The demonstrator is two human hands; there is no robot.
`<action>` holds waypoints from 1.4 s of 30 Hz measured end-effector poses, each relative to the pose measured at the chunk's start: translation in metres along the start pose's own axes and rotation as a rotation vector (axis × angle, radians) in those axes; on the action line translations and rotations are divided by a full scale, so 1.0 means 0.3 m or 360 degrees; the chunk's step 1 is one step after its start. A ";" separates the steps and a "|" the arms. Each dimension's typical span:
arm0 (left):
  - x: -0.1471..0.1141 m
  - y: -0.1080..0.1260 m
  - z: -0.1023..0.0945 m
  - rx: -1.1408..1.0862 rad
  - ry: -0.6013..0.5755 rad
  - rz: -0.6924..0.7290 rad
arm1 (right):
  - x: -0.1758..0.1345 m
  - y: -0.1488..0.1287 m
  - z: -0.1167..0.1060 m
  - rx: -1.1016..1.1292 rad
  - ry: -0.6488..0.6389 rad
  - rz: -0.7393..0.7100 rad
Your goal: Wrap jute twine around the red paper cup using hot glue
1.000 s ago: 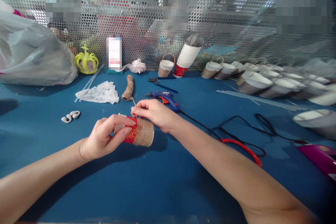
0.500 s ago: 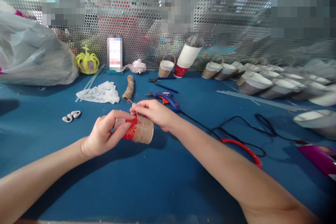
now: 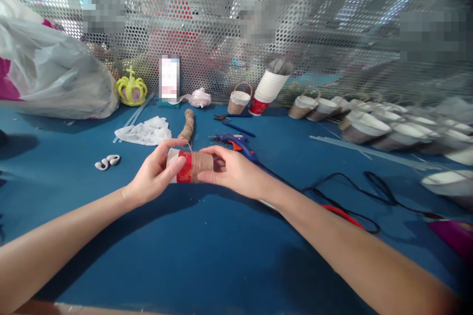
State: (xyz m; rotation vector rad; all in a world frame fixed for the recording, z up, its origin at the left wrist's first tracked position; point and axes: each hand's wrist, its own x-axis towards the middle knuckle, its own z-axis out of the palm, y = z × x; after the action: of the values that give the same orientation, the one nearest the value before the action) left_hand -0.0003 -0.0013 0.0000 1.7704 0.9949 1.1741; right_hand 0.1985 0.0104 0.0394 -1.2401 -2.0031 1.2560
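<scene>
A red paper cup lies on its side between my hands, its base half wound with brown twine. My left hand grips the white-rimmed end, thumb on the red part and forefinger stretched along the top by the strand. Around the twine-covered end, my right hand has its thumb in front and fingers behind. A thin strand runs from the cup up to a twine bundle on the table just beyond. Right behind my right hand lies a blue glue gun.
Pliers, white lace cloth, and small white curled pieces lie about. Stacked cups, a twine-covered basket, a phone and a yellow crown line the mesh. Several baskets and a black cord occupy the right.
My right hand has let go of the strand and now clasps the twine-wound end. The cup has turned more level, and the left forefinger has reached out over it.
</scene>
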 end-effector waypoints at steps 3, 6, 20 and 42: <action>0.011 0.004 -0.004 -0.0043 -0.0064 -0.0097 | -0.024 0.018 0.015 -0.0440 0.0197 -0.0272; 0.014 -0.002 -0.009 0.0162 -0.0132 -0.0057 | -0.040 0.040 0.029 -0.0646 0.0237 -0.0449; 0.013 -0.019 0.003 0.0479 -0.0091 -0.0105 | -0.031 0.086 0.054 -0.0648 0.0207 -0.0466; 0.007 -0.009 0.008 0.0485 -0.0051 -0.0179 | 0.068 0.152 -0.207 -0.1135 0.0682 0.0467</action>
State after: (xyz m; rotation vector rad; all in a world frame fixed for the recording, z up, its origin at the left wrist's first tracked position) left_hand 0.0020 0.0011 -0.0023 1.9309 1.2912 0.9600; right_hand 0.2558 0.0644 0.0272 -1.9841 -2.0350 0.2927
